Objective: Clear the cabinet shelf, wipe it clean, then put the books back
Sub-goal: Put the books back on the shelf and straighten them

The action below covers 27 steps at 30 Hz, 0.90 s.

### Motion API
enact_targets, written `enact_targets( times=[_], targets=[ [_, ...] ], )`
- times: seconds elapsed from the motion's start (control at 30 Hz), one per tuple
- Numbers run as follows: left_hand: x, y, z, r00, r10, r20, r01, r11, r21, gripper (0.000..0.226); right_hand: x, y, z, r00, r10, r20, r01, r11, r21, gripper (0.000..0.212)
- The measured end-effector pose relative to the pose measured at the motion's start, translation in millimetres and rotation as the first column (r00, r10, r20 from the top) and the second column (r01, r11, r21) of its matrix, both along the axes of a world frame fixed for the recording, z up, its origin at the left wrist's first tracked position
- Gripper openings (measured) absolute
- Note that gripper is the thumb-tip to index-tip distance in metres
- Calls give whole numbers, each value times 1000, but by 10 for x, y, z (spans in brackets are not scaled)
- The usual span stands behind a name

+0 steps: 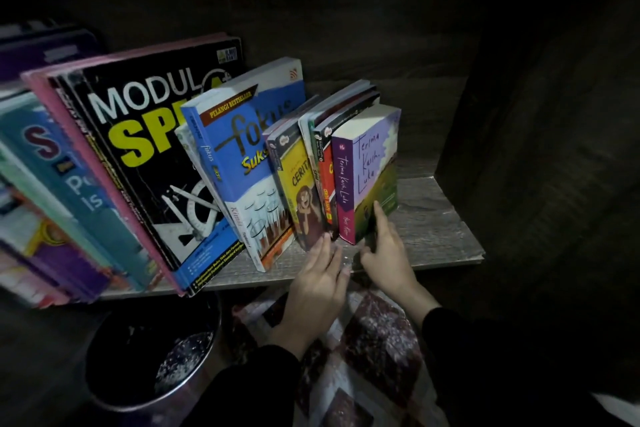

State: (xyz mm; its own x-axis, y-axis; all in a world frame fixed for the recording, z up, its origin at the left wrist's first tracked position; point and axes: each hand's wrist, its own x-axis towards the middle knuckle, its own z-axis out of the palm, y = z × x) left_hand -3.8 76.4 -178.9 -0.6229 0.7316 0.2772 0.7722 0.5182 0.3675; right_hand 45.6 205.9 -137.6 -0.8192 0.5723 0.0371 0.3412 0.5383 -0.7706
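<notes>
The shelf (433, 236) carries a row of books leaning left, filling it from its left end to past the middle; the right end is bare. A black book (145, 149) is the biggest, then a blue book (242, 163), a yellow book (298, 184) and a purple book (367, 166) at the row's right end. Below the front edge stands a dark bin (138, 357). The left hand (318, 284), its grip loose with fingers straight, touches the yellow book's foot. The right hand (384, 253) has its grip unclosed, forefinger laid on the purple book's cover.

The one head-worn camera is looking forward and down, from close range, into the cabinet shelf (433, 236).
</notes>
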Motion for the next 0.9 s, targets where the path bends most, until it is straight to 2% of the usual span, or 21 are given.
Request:
enact_targets(
  times=[0.07,0.17,0.23,0.33,0.47,0.57,0.67,0.8,0.9],
  targets=[
    [-24,-2,2,1000,-15,-2,15,999,-42,68,18,4,14,1000,-1,-12,1,999,-46,87],
    [6,-37,-50,994,-111,-1,110,986,-124,61,43,1,40,1000,-13,-26,10,995,-102,85],
    [88,-49,20,979,-168,111,175,983,-54,59,57,4,64,1000,-12,-15,10,991,-130,82],
    [121,-17,112,961,-146,233,130,988,80,48,55,56,121,1000,-11,-8,9,986,-166,73],
    [96,108,336,978,-7,208,-50,963,265,38,29,203,235,999,-44,-10,43,992,-115,60],
    [20,226,482,961,150,231,-229,900,370,64,-34,312,333,999,-31,-43,25,989,-146,72],
    [-24,327,570,946,190,264,-277,896,347,86,-103,394,393,999,-4,-33,-3,976,-219,92],
    [-22,437,612,916,227,331,-337,882,330,94,-205,555,438,997,-55,-63,28,932,-362,92],
    [-24,535,644,878,283,386,-429,821,376,98,-322,720,505,995,-56,-78,15,896,-444,91]
  ],
)
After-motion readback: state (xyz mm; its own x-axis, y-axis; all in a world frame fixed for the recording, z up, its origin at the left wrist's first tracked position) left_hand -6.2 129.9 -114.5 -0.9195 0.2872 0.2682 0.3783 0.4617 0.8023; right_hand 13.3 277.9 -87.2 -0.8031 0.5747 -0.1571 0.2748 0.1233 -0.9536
